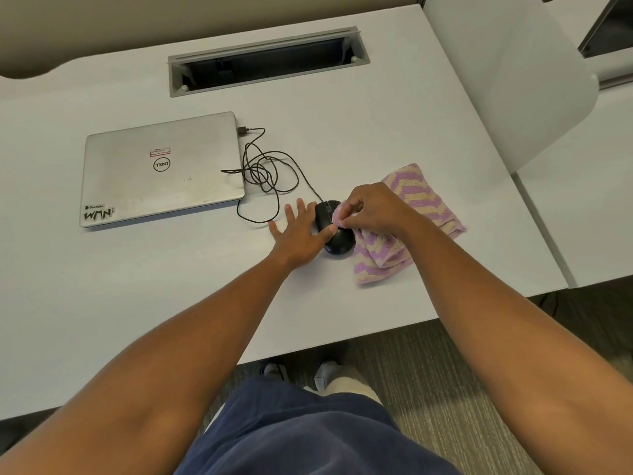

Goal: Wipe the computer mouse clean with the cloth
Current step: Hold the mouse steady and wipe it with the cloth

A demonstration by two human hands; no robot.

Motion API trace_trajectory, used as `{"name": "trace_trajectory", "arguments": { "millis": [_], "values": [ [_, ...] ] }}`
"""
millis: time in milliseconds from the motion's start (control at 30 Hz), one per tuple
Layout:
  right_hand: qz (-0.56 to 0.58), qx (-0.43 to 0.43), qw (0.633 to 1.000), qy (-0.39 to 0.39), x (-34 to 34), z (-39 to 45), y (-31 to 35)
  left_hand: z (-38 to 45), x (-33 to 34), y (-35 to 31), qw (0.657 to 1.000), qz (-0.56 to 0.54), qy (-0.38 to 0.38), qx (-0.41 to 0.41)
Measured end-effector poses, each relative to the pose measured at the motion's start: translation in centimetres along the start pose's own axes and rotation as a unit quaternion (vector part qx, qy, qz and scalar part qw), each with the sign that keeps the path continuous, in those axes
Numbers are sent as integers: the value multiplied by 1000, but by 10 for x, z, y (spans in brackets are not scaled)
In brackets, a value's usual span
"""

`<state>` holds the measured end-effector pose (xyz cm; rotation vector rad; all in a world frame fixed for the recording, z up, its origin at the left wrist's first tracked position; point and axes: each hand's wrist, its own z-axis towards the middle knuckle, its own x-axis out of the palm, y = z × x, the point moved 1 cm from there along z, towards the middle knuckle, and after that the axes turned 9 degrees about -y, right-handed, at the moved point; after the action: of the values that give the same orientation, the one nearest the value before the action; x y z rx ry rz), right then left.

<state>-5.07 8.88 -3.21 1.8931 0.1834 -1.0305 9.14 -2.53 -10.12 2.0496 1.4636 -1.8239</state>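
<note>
A corner of the cloth [411, 217] is pinched in the right hand [373, 209] and pressed against the right flank of the computer mouse [330, 228]. The left hand [298, 234] is laid flat and unclenched on the desk [137, 303], its thumb set against the mouse to brace it; nothing is gripped by it. The mouse is found on the desk between the two hands, with the rest of the folded cloth bunched just beside it on the right.

The wiping step itself is judged to be in hand, probably early. Next, the pinched corner would have to be drawn over the top and buttons while the mouse is kept from sliding.

The mouse's right side is hidden by cloth and fingers, so any dirt cannot be made out. Its cable [267, 173] is seen coiled and plugged into the closed laptop [161, 169].
</note>
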Motion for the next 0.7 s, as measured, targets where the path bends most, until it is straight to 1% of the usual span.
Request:
{"name": "trace_trajectory", "arguments": {
  "millis": [233,433,500,600,633,700],
  "values": [
    [-15,8,1000,2,3,4,0,-7,-3,-1,999,-26,21,14],
    [3,34,999,-3,3,6,0,-9,-2,-1,1000,-13,8,23],
    [2,30,999,20,1,5,4,-8,-1,0,1000,-16,3,22],
    [-22,27,994,105,1,5,10,-8,-1,0,1000,-16,-1,18],
    [-31,32,993,111,0,6,10,-8,-1,0,1000,-16,0,17],
    [-29,42,996,74,0,11,10,-7,-1,-1,1000,-17,4,18]
  ]
}}
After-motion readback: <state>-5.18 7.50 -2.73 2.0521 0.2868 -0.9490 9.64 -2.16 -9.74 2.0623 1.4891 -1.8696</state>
